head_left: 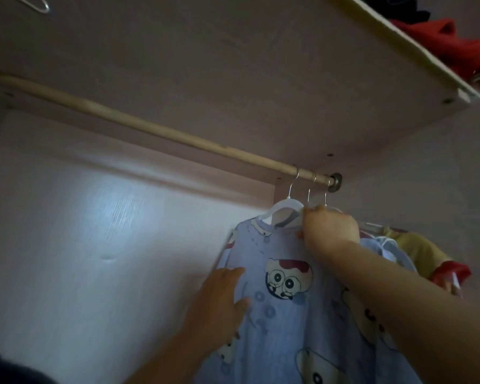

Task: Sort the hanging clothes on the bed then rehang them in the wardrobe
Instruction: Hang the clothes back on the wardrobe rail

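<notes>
A light blue garment with cartoon faces [283, 314] hangs on a white hanger [281, 205] from the wooden wardrobe rail [155, 131], near the rail's right end. My right hand [329, 227] grips the hanger and collar at the garment's right shoulder. My left hand [219, 295] lies flat with straight fingers against the garment's left side. Two more hanger hooks [312, 187] sit on the rail to the right, and a yellow and red garment [424, 252] hangs behind my right arm.
The wardrobe's pale back wall [94, 245] fills the left. A shelf board [261, 65] runs overhead, with red cloth [441, 42] on top at the upper right. A bare wire hanger [40, 4] shows at the top left. Left of the blue garment, the rail carries nothing.
</notes>
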Demonstrator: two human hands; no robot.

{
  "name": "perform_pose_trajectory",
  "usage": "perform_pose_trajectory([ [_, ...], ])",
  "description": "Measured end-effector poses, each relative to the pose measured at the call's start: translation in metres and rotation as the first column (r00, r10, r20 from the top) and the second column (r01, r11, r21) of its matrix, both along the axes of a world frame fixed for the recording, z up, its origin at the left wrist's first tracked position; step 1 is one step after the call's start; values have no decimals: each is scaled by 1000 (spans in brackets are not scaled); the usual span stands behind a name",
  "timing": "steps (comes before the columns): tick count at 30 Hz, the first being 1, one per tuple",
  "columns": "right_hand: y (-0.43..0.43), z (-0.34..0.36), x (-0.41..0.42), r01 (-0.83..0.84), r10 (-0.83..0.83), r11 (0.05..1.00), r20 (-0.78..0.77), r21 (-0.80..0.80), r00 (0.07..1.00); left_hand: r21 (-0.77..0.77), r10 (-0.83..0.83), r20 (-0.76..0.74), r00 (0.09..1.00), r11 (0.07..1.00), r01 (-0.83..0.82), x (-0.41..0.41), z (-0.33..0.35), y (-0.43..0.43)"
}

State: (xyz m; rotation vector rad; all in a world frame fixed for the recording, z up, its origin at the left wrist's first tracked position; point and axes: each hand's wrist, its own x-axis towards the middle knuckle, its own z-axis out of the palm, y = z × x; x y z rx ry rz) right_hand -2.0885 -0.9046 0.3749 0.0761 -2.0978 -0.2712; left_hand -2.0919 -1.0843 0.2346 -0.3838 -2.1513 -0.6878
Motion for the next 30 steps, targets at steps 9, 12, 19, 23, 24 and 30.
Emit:
perform_pose_trajectory([
  [9, 12, -43, 24, 12, -12, 991, -1, 136, 1000, -30, -54, 71, 996, 998, 56, 20, -26, 8],
  [12, 17, -76, 38, -52, 42, 983, 59, 175, 997, -47, -60, 149, 987, 997, 68, 34, -38, 11],
  [19, 27, -198, 85, -119, 62, 986, 397, 121, 916, -178, -6, 343, 939, 982, 71, 74, -92, 19],
  [23, 41, -269, 123, -100, 66, 994, 498, 42, 865, -240, -8, 462, 887, 962, 134, 102, -130, 33],
  [24, 44, -284, 137, -92, 68, 996, 556, 14, 828, -260, 2, 483, 875, 955, 141, 110, -140, 37],
  [30, 76, -355, 222, -4, 98, 991, 703, -133, 705, -397, 51, 521, 852, 898, 190, 174, -204, 73],
])
